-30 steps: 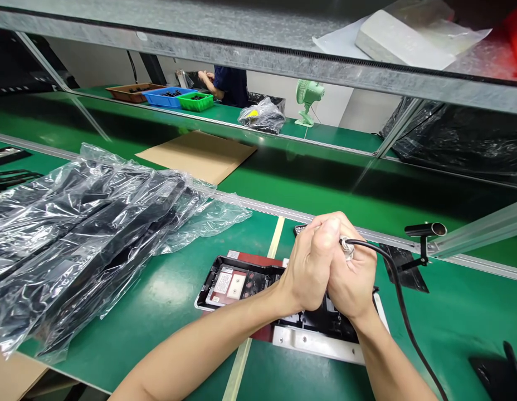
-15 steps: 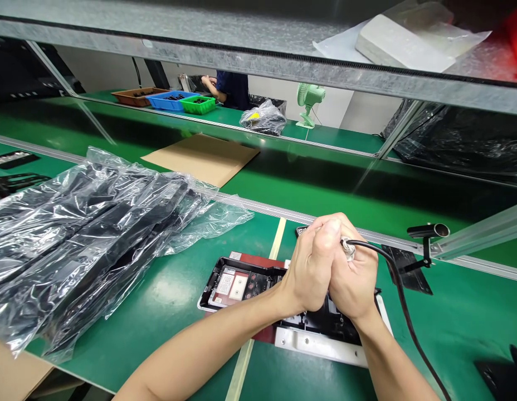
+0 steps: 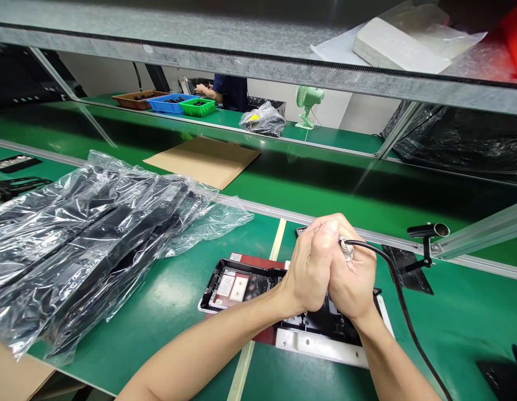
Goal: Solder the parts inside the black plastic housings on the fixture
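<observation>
Both my hands are wrapped together around an upright corded electric screwdriver (image 3: 346,249); only its top end, bound in a pale wrap, shows. My left hand (image 3: 308,267) is closed on the left side and my right hand (image 3: 354,284) is closed on the right side. Below them lies a long black plastic housing (image 3: 203,291) with a label and small parts inside. It rests on a dark red base (image 3: 264,335) with a white block (image 3: 315,344) along its near edge. The tool's tip and the housing's middle are hidden behind my hands and forearms.
A black cord (image 3: 403,306) runs down to the right. Plastic-wrapped black parts (image 3: 112,239) cover the left of the table. A metal tube on a stand (image 3: 428,230) rises at right. A shelf (image 3: 242,64) crosses overhead. Beyond, a co-worker (image 3: 233,92) is beside bins (image 3: 166,103).
My hands keep their grip in nearly the same place. The view shifts slightly. The co-worker's hand in the background has moved a little to the left and down.
</observation>
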### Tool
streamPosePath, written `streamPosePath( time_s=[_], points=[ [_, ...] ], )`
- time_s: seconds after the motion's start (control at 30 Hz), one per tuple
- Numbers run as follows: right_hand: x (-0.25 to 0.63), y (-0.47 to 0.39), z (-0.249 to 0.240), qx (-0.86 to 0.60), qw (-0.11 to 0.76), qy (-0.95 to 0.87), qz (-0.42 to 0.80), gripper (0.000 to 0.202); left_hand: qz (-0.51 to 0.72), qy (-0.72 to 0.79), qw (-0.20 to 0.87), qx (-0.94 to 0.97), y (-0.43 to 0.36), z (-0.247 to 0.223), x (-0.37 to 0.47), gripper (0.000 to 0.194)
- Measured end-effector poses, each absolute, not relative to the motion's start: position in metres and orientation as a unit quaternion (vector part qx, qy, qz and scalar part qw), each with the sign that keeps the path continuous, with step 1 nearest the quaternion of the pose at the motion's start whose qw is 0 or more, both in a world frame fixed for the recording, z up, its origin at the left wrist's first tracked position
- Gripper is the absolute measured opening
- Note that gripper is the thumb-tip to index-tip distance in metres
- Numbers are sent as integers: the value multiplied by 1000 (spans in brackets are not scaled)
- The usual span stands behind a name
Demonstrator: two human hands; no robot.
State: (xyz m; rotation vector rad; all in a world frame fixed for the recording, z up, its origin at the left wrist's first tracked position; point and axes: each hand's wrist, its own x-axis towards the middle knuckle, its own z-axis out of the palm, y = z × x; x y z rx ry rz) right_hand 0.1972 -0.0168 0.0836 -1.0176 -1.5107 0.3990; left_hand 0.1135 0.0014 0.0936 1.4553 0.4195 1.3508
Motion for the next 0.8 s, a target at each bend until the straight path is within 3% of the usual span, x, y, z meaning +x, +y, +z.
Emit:
streamPosePath(
  time_s=[0.8],
  points=[
    [197, -16, 82, -442, 598, -644, 182, 28, 562, 185, 513, 622, 2, 89, 116, 51]
  ],
)
